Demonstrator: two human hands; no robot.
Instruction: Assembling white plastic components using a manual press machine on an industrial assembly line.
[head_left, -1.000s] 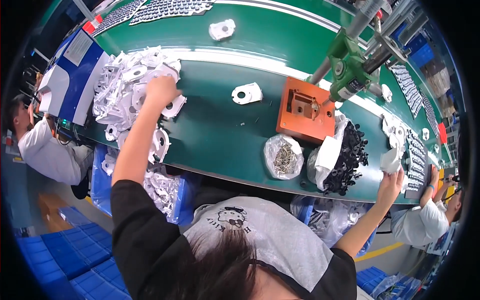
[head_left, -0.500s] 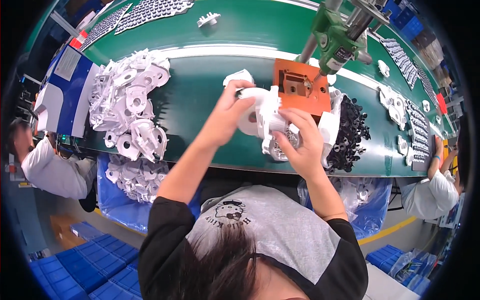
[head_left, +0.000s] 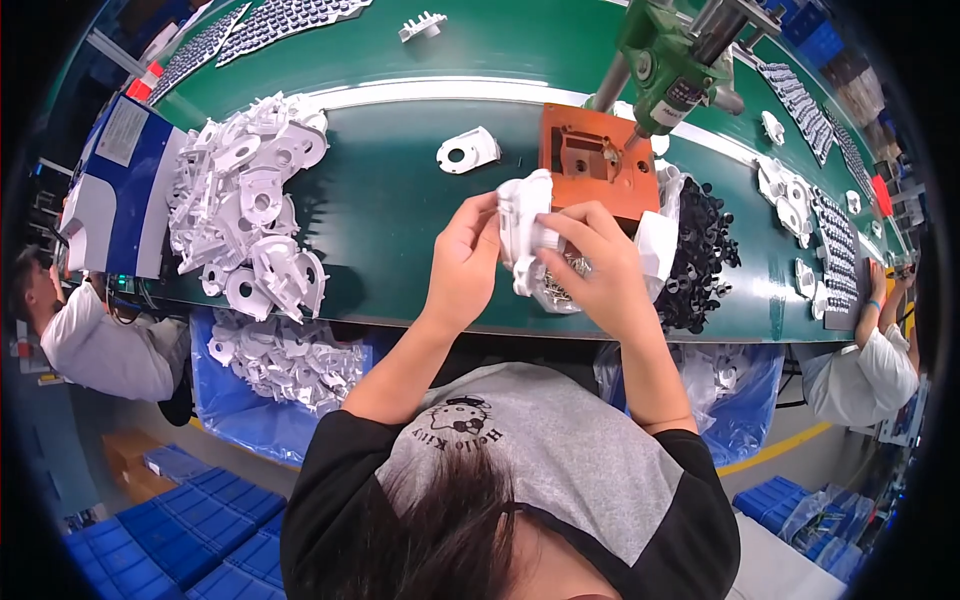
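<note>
- A heap of white plastic housings lies on the green bench, apparently waiting; more fill a blue bin beneath.
- A single white housing lies apart, left of the fixture; whether it is finished, I cannot tell.
- The left grip is clamped on the left side of the held housing, raised above the bench before the fixture.
- The right grip closes fingers and thumb on its right side; any small piece there is hidden.
- The orange fixture shows no white housing in its recess, so this one seems midway, not yet seated under the green press.
- Black pieces lie loose further right.
</note>
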